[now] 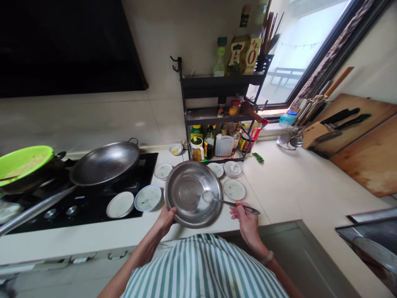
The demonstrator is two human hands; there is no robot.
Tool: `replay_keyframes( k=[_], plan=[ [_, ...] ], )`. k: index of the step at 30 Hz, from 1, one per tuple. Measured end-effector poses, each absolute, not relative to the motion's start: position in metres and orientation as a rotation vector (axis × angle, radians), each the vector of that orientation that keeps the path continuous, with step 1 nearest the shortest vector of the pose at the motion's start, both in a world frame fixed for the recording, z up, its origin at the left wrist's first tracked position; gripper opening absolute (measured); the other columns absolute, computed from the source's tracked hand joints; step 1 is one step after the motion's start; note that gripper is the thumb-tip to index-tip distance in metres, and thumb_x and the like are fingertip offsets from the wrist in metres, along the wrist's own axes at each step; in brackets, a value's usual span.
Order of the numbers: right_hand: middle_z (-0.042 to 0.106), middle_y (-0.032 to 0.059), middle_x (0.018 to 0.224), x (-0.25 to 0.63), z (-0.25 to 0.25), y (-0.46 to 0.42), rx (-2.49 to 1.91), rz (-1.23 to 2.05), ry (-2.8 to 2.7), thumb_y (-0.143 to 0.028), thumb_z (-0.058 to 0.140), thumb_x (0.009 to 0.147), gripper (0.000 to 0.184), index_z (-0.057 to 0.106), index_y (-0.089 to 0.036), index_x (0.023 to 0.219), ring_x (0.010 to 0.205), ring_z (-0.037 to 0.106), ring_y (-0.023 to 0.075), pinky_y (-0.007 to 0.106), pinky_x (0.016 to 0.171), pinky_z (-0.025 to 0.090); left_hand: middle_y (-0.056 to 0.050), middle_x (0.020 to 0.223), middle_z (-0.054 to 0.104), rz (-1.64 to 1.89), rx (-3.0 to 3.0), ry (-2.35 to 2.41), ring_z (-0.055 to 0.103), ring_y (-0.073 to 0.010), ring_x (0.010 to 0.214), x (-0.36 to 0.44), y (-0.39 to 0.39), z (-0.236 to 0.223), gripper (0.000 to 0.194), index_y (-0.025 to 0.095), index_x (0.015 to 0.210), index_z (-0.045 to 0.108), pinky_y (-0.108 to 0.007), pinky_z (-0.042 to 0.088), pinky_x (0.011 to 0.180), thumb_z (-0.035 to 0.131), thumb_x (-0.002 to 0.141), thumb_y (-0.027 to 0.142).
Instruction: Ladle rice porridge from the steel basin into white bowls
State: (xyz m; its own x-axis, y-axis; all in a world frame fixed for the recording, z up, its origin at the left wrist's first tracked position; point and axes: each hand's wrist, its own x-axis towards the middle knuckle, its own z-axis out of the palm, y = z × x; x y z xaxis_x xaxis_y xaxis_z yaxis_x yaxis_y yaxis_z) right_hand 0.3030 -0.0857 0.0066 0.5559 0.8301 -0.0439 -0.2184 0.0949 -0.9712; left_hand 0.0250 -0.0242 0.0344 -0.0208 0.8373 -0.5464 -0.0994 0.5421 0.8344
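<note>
My left hand (165,220) grips the near left rim of a wide steel basin (184,176), thumb over the edge. The basin looks tilted and holds a little whitish liquid at its lower right. Between the fingers of my right hand (246,221) is the dark handle of a ladle (229,203). Its round head rests in the basin. Around the basin stand several bowls of pale liquid with green bits, among them a blue-rimmed bowl (148,198) on the left and a bowl (234,189) on the right.
A wok (107,163) and a green colander (27,161) with food sit on the black stove (93,207). Behind the basin rises a black rack (217,114) with sauce bottles. Knives in a wooden block (318,134) and a cutting board (366,140) stand at right.
</note>
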Motion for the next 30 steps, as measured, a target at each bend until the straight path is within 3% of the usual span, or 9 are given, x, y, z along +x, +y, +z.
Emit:
replay_keyframes(
  k=[9,19,30],
  plan=[
    [0.072,0.0078,0.066,0.304,0.016,-0.086,-1.237,0.850,-0.631,-0.052,0.077,0.071,0.040,0.064,-0.017,0.085,0.052,0.065,0.0193,0.029,0.042,0.052,-0.002,0.068,0.062,0.844,0.681,1.410,0.059,-0.0148,0.056,0.024,-0.024,0.033,0.023,0.015,0.093,0.053,-0.030,0.051,0.058,0.058,0.071,0.009],
    [0.071,0.0072,0.065,0.337,0.035,-0.090,-1.219,0.709,-0.567,-0.041,0.077,0.072,0.033,0.065,-0.014,0.087,0.051,0.064,0.0175,0.026,0.042,0.050,-0.003,0.069,0.064,0.859,0.704,1.403,0.060,-0.0150,0.056,0.023,-0.024,0.033,0.027,0.013,0.100,0.051,-0.031,0.054,0.058,0.056,0.074,0.009],
    [0.071,0.0050,0.074,0.374,0.037,-0.111,-1.433,0.351,-0.970,-0.045,0.059,0.089,0.029,0.067,-0.017,0.096,0.052,0.064,0.0158,0.032,0.049,0.059,-0.006,0.075,0.066,0.855,0.686,1.390,0.064,-0.0183,0.062,0.022,-0.023,0.027,0.029,0.014,0.099,0.054,-0.034,0.055,0.062,0.059,0.071,0.009]
  ],
)
